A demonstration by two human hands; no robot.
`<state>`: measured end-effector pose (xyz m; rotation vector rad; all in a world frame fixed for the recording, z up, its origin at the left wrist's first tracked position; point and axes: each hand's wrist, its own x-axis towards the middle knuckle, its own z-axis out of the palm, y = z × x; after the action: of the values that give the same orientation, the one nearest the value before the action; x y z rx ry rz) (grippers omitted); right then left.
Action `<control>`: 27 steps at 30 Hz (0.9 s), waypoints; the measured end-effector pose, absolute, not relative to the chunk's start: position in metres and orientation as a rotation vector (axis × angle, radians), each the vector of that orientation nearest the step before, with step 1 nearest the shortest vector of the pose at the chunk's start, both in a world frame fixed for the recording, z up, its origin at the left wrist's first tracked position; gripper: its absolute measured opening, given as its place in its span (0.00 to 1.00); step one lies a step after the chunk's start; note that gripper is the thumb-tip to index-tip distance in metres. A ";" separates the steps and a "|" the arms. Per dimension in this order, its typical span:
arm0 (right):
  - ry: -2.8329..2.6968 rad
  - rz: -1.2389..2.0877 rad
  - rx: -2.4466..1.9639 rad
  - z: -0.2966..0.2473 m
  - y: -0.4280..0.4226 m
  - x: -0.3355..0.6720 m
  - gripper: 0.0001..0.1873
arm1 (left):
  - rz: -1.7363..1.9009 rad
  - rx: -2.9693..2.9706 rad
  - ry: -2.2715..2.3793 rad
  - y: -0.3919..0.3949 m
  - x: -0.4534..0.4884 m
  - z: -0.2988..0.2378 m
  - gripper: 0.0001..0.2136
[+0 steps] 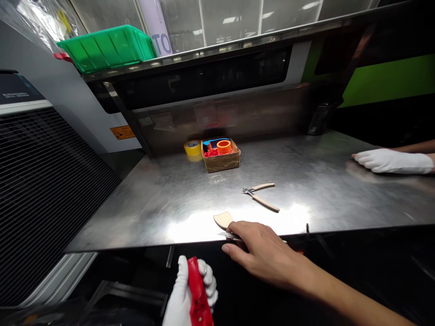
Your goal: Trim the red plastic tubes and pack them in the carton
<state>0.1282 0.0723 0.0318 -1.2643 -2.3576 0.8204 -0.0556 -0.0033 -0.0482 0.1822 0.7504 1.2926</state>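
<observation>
Red piece (198, 290) (in left hand (180, 294))

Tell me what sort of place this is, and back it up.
Most likely a factory workstation: a shiny grey metal workbench, cream-handled metal pliers lying on it, and a green rectangular plastic bin on the metal shelf above.

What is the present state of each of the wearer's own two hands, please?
Left hand: gloved, closed around a red object.
Right hand: bare, partly closed, holding a pointed blade.
</observation>
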 end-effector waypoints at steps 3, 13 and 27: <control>-2.393 0.860 -1.248 0.030 0.069 0.126 0.10 | 1.242 0.061 0.620 -0.006 -0.054 -0.041 0.22; -2.424 0.840 -1.257 0.027 0.067 0.125 0.11 | 1.183 -0.016 0.545 -0.007 -0.057 -0.028 0.17; -2.491 0.783 -1.251 0.026 0.064 0.122 0.10 | 1.249 -0.038 0.678 -0.024 -0.057 -0.027 0.15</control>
<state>0.1225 0.0644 0.0258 -1.2508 -2.4913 0.7829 -0.0571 -0.0240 -0.0266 -0.0377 0.6779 1.2492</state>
